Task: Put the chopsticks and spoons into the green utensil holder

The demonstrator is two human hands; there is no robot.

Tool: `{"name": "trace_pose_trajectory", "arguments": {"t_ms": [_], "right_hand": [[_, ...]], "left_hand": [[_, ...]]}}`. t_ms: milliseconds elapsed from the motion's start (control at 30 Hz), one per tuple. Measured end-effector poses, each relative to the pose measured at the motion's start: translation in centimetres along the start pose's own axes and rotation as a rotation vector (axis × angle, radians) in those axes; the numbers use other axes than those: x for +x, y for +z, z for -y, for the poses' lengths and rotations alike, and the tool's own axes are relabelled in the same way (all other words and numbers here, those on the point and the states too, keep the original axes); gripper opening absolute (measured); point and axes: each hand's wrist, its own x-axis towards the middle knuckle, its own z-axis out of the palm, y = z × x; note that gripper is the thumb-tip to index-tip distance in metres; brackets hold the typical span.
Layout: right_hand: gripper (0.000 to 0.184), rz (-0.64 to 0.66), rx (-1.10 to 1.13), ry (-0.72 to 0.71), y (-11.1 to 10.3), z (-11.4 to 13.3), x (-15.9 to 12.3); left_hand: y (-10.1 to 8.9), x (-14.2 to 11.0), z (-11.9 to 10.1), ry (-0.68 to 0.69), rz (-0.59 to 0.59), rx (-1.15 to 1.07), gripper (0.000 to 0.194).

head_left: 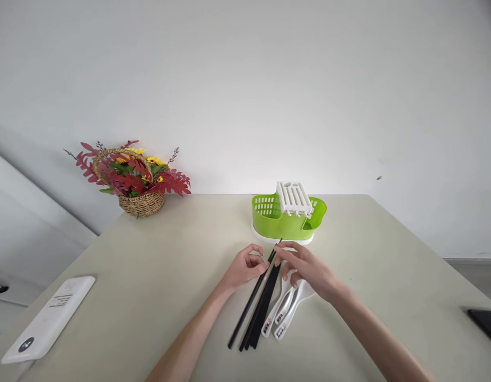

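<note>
Several black chopsticks point(263, 307) lie in a loose bundle on the table, their far ends pointing toward the green caddy. My left hand point(247, 267) is beside them on the left, fingers loosely curled and apart, the thumb tip at the edge of the leftmost chopstick. On the other side, my right hand point(303, 265) has its thumb and index finger closed together at the chopsticks' far ends. Its other fingers curl above several white spoons point(286, 309), partly covering them. Just beyond both hands stands a green caddy point(283, 228) with a white slotted rack point(294, 198) on top.
A wicker basket point(142, 205) of artificial red leaves and yellow flowers stands at the back left against the wall. A white flat device point(50, 318) lies at the left table edge. Part of a black object point(485, 324) shows at the right edge.
</note>
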Motion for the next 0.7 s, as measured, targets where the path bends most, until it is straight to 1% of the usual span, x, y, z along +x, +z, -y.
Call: {"name": "trace_pose_trajectory", "arguments": {"t_ms": [100, 167, 200, 300, 367, 400, 467, 533, 567, 633, 700], "right_hand": [[0.045, -0.011, 0.084, 0.027, 1.5, -0.5, 0.4], [0.045, -0.073, 0.008, -0.034, 2.7, -1.4, 0.9], [0.044, -0.125, -0.080, -0.095, 3.4, -2.0, 1.2], [0.034, -0.300, -0.362, -0.365, 5.2, -3.5, 1.8], [0.027, -0.362, -0.485, -0.460, 5.5, -3.6, 1.8], [0.025, -0.379, -0.530, -0.478, 5.3, -3.3, 1.5], [0.024, -0.411, -0.625, -0.489, 4.0, -2.5, 0.6], [0.025, -0.448, -0.728, -0.471, 2.2, -1.9, -1.3], [0.027, -0.471, -0.798, -0.437, 1.2, -2.0, -2.5], [0.034, -0.514, -0.968, -0.338, -0.3, -3.1, -5.5], [0.041, -0.490, -1.091, -0.259, -0.8, -5.5, -8.3]], "left_hand": [[0.0, 0.1, 0.4, 0.003, -0.023, -0.038, 0.050], [0.0, 0.2, 0.6, 0.008, -0.060, -0.030, 0.048], [-0.1, 0.3, 0.7, 0.016, -0.088, -0.011, 0.046], [-0.5, 0.7, 1.1, 0.046, -0.199, 0.047, 0.040], [-0.9, 0.9, 1.3, 0.047, -0.263, 0.033, 0.039], [-1.1, 1.0, 1.3, 0.044, -0.283, 0.017, 0.039], [-1.4, 1.0, 1.4, 0.030, -0.296, -0.029, 0.040], [-1.5, 0.9, 1.3, 0.005, -0.285, -0.083, 0.040], [-1.4, 0.8, 1.2, -0.010, -0.285, -0.114, 0.040], [-1.1, 0.7, 1.0, -0.033, -0.291, -0.165, 0.040], [-0.8, 0.7, 0.9, -0.036, -0.309, -0.187, 0.039]]}}
